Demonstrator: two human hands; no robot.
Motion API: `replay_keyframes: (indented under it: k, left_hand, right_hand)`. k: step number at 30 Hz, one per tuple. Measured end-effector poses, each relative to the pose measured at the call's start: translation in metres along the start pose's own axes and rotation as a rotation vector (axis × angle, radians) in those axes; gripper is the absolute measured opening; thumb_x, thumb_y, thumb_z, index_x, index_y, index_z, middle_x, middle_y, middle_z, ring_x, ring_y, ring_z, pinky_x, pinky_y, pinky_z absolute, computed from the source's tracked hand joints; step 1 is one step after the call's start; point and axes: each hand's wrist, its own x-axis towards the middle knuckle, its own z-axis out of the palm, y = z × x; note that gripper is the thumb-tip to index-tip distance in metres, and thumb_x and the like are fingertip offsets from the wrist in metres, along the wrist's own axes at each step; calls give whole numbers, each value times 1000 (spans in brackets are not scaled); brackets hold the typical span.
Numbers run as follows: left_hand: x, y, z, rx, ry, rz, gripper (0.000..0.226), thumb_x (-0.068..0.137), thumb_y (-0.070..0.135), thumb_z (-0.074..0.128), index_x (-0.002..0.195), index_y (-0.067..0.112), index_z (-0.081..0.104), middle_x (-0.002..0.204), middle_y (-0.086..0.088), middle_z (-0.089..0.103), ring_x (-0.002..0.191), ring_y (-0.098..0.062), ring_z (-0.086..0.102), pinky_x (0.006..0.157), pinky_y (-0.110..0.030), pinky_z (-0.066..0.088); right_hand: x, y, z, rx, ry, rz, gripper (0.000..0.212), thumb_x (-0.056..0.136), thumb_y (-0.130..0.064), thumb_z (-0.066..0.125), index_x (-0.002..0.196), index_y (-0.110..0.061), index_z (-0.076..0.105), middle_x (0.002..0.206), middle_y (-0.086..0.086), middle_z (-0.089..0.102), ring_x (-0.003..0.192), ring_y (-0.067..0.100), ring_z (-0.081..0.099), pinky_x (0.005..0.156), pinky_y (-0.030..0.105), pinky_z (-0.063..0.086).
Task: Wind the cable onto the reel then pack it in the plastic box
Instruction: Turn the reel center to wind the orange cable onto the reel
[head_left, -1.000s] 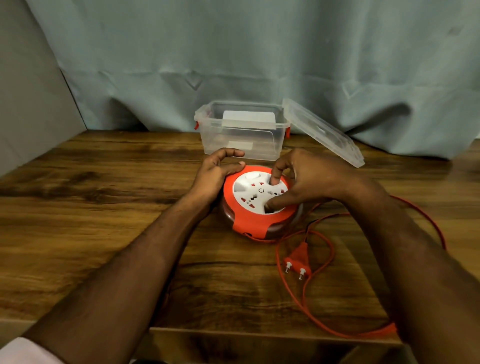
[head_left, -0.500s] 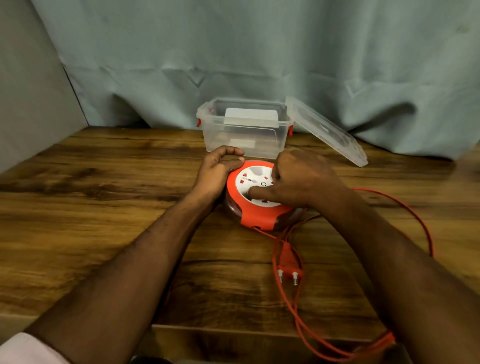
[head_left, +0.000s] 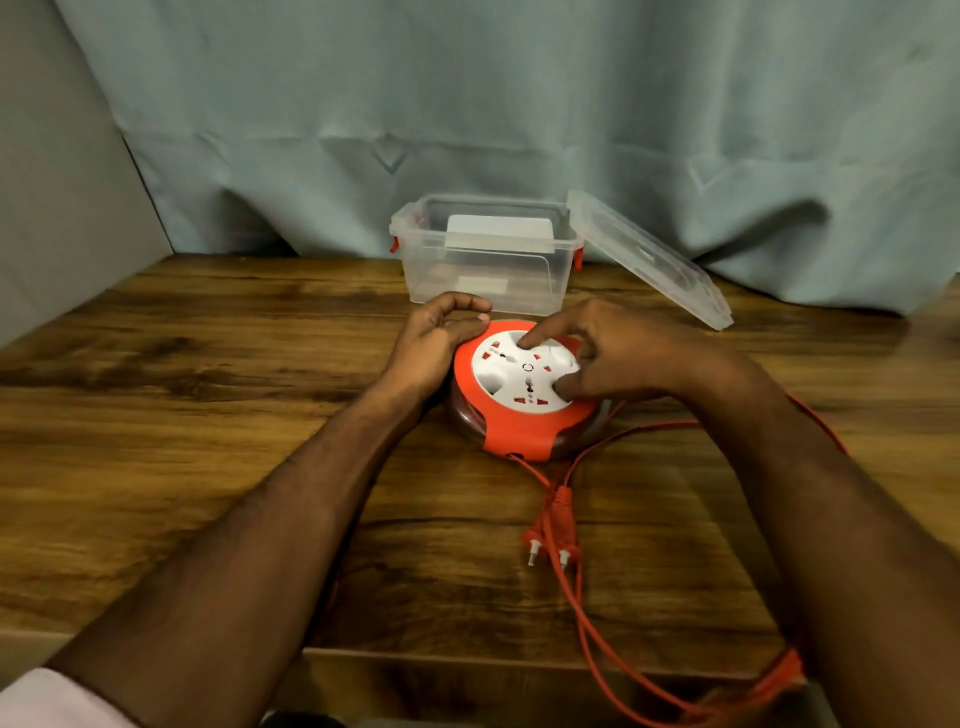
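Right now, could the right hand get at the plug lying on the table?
Probably yes. The plug lies uncovered on the table, in front of the reel, with nothing over it. The right hand would first have to leave the reel's white face.

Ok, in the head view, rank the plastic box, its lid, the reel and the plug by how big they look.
1. plastic box
2. reel, looks close to the box, and it sits nearer the camera, so that order is unsure
3. lid, seen tilted, leaning on the box
4. plug, clearly smallest
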Motion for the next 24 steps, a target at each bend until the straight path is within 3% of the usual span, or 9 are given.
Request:
replay_keyframes:
  k: [3,6,9,13,19,24]
  left_hand:
    - [-1,-1,0,7,-19,-4,19,91,1,60,108,6,66,84,-7,70,67,-14,68,59,-25,55]
    - [0,-3,-1,17,-11,-1,19,91,2,62,110,6,66,87,-9,70,68,-16,68,59,-26,55]
    - [1,-3,0,15,2,-2,21,91,1,62,111,3,65,85,-9,69,65,-16,67,58,-26,55]
    - [1,-2,1,-5,26,8,21,91,-3,59,111,0,64,79,-9,67,60,-13,64,57,-23,53]
    - [1,-3,1,4,29,9,21,91,-3,59,111,-1,64,80,-9,68,63,-15,66,58,-25,54]
    - [1,-3,1,-14,11,13,19,91,-3,59,109,1,64,83,-8,69,68,-16,68,60,-25,57]
  right_hand:
    - [-1,2,-2,-3,-8,1,56,75,-38,84,128,-47,67,99,-21,63,72,-1,52,61,23,37]
    - [-2,1,-2,-22,-3,30,52,70,-46,87,119,-44,69,82,-23,52,69,-5,47,57,21,33]
    - [-2,0,0,-36,43,63,56,59,-62,85,109,-41,73,92,-18,64,76,0,55,64,27,42]
    - [-2,-6,4,-89,104,99,54,53,-74,81,86,-32,73,79,-16,65,75,5,60,68,30,50]
    - [4,-11,12,-125,144,104,69,50,-88,70,63,-22,57,63,-8,60,68,16,60,60,32,44]
    - [6,-19,16,-170,153,72,67,65,-89,63,60,-25,45,61,-9,46,67,17,50,55,30,27]
